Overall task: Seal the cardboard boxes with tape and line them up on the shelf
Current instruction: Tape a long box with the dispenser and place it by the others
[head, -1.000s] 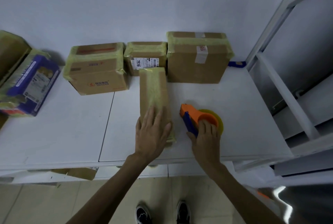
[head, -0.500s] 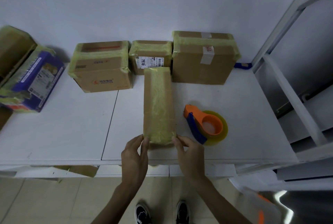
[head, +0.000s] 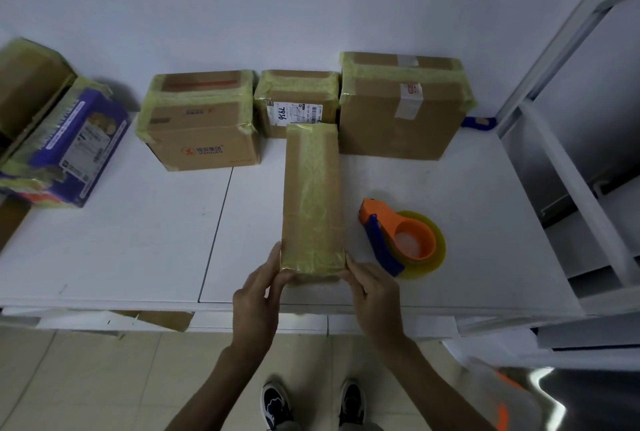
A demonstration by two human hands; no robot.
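A long narrow cardboard box point(head: 311, 195), wrapped in yellowish tape, lies lengthwise on the white shelf point(head: 138, 240). My left hand point(head: 258, 292) grips its near left corner and my right hand point(head: 372, 288) grips its near right corner. An orange and blue tape dispenser point(head: 403, 240) with a yellow roll lies just right of the box, untouched. Three taped boxes stand in a row against the wall: a left one point(head: 201, 118), a small labelled middle one point(head: 298, 101) and a large right one point(head: 401, 104).
A blue printed box point(head: 69, 153) and a brown box point(head: 27, 84) lie at the far left. A white metal shelf frame point(head: 568, 139) rises on the right. A cardboard scrap point(head: 162, 319) hangs under the shelf's front edge. A small blue object point(head: 478, 122) lies by the wall.
My right hand let go of the tape dispenser and my left hand slid off the box top; both hands now hold the near end of the long box.
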